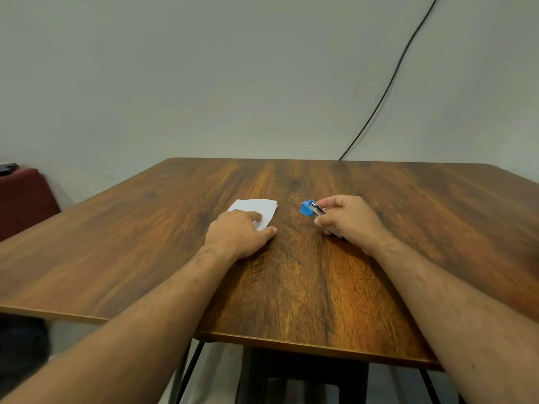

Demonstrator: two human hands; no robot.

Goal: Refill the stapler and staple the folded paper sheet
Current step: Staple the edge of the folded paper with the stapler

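Observation:
A white folded paper sheet point(256, 210) lies flat near the middle of the wooden table point(291, 272). My left hand point(239, 233) rests on its near edge, fingers pressing it down and thumb on the wood beside it. To the right, my right hand point(347, 218) grips a small blue stapler point(310, 207) with a metal staple channel. The stapler's blue front end sticks out to the left of my fingers, low over the table. Its rear part is hidden inside my palm.
A black cable point(390, 80) runs down the wall to the table's far edge. A dark red seat point(24, 196) stands at the left beyond the table. Black metal table legs point(189, 371) show below the near edge.

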